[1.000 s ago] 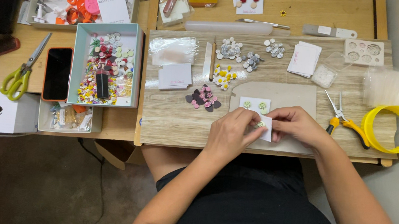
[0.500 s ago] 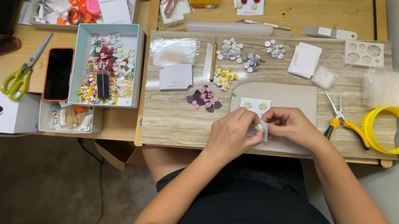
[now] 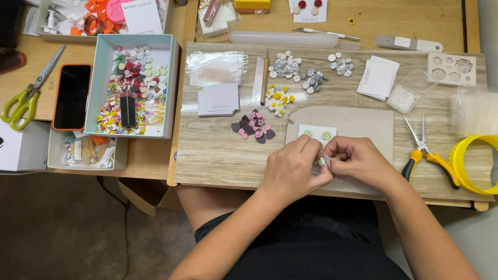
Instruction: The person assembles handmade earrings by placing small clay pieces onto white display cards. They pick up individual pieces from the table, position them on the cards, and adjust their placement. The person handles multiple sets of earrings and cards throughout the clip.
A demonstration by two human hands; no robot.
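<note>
My left hand (image 3: pixel 290 170) and my right hand (image 3: pixel 354 159) meet at the front edge of a wood-grain board (image 3: pixel 217 149). Between their fingertips they pinch a small white card with a tiny pale earring piece (image 3: pixel 321 162). Just beyond them a white card with two green-white studs (image 3: pixel 317 133) lies on a grey mat (image 3: pixel 357 124). Clusters of small clay pieces sit further back: dark red and pink ones (image 3: pixel 254 125), yellow-white flowers (image 3: pixel 278 99), grey-white rounds (image 3: pixel 297 70).
Orange-handled pliers (image 3: pixel 425 155) and a yellow ring container (image 3: pixel 489 164) lie right. A stack of white cards (image 3: pixel 378 76) sits behind. Left are an open box of beads (image 3: pixel 133 86), a black phone (image 3: pixel 71 96), green scissors (image 3: pixel 29 96) and a tray of cutters (image 3: pixel 102 4).
Both hands stay together at the board's front edge, with only small finger shifts around the little card. Nothing else has moved.
</note>
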